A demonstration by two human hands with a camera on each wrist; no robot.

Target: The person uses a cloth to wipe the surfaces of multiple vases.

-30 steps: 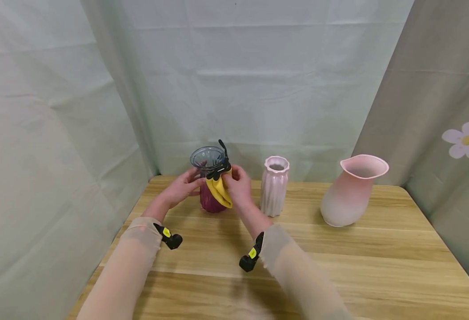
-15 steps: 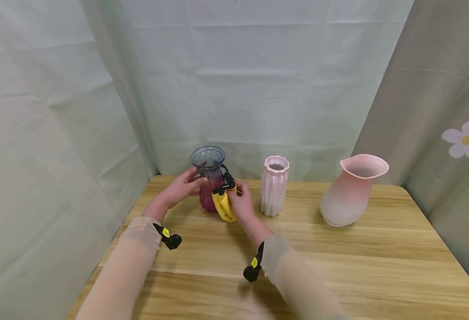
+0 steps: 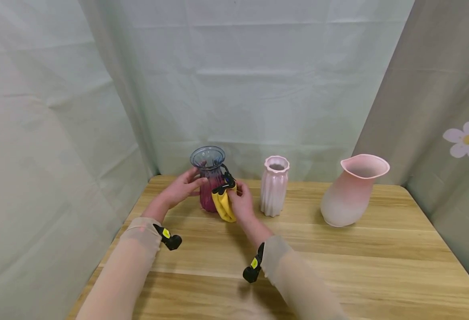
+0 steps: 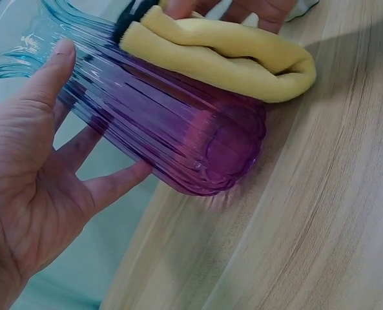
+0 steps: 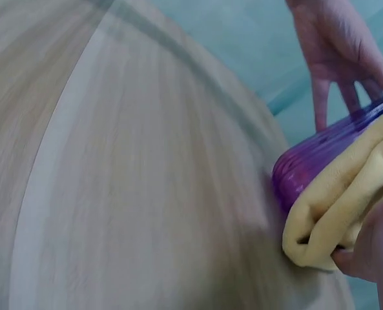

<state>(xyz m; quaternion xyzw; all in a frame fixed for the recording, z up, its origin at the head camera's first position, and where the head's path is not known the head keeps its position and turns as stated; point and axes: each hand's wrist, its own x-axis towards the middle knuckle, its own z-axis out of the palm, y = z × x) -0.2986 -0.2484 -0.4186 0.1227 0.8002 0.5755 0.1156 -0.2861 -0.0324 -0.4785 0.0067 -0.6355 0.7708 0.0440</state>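
A ribbed glass vase (image 3: 207, 195), blue at its flared mouth and purple at the base, stands upright at the table's back left. My left hand (image 3: 180, 190) holds it from the left, thumb on the near side and fingers reaching behind, as the left wrist view of the hand (image 4: 23, 174) shows. On the vase's right side, my right hand (image 3: 243, 205) grips a folded yellow cloth (image 3: 224, 206) with black trim, which lies against the glass. In the right wrist view the cloth (image 5: 340, 194) covers part of the vase (image 5: 310, 158), and most right fingers are hidden.
A slim pink-white fluted vase (image 3: 274, 191) stands just right of my right hand. Farther right is a wider pink and white vase (image 3: 346, 200) with a flared mouth. Pale curtains (image 3: 258, 89) hang behind the wooden table (image 3: 362, 275) and along its sides.
Over the first half second my right hand slid the cloth down the glass vase and slightly right. Since then it has hardly moved. The left hand and the vases stay in place.
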